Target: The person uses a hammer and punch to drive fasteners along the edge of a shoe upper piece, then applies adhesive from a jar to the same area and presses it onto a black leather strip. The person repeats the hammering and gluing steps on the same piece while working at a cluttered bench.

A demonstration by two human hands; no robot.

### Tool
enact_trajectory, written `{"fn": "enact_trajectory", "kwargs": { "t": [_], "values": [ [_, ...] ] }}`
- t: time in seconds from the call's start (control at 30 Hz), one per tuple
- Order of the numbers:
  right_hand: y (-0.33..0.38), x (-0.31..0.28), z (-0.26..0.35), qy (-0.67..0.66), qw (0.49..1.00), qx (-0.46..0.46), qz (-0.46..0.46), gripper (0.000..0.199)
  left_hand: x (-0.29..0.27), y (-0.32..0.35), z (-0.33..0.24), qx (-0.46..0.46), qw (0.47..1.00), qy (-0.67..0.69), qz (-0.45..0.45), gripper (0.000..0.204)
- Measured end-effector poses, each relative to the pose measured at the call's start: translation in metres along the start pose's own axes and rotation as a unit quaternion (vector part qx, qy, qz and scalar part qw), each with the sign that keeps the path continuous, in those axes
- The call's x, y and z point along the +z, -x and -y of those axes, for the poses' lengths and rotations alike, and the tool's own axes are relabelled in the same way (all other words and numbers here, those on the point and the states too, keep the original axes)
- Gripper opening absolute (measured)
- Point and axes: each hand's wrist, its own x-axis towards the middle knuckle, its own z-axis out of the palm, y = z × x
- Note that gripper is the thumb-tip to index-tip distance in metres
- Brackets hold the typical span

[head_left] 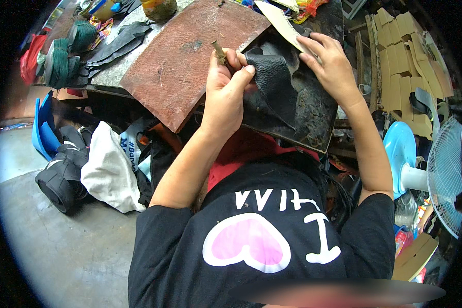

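Note:
My left hand (227, 87) is closed, pinching the edge of a black grained leather-like piece (273, 84) between thumb and fingers. A short, yellowish-brown stick (218, 50), crusted at its lower part, juts up from the same hand. The black piece hangs to a point over the dark worktop. To the right, the fingers of my right hand (331, 64) close on the near end of a long cream-coloured strip (281, 21). Exactly how the fingertips grip it is partly hidden. Something dark lies under those fingers.
A reddish-brown board (182, 56) lies slanted on the table, its corner overhanging the front edge. Green cord spools (60, 64), black scraps (119, 43) and a stained yellow jar (159, 7) sit at left. A fan (444, 174) and cardboard pieces (403, 66) stand at right.

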Motion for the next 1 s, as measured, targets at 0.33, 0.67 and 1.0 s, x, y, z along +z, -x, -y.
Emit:
{"fn": "enact_trajectory", "kwargs": {
  "t": [0.33, 0.67, 1.0],
  "values": [
    [0.001, -0.026, 0.076, -0.469, 0.839, 0.135, 0.241, 0.023, -0.001, 0.007, -0.015, 0.054, 0.994, 0.097, -0.022, 0.022],
    [-0.029, -0.024, 0.081, -0.584, 0.72, 0.103, 0.361, 0.019, -0.035, -0.013, -0.06, 0.014, 0.99, 0.129, -0.059, 0.053],
    [-0.049, 0.028, 0.07, -0.594, 0.711, 0.274, 0.258, 0.016, -0.082, -0.013, -0.079, 0.252, 0.929, -0.244, -0.119, 0.045]
  ]
}}
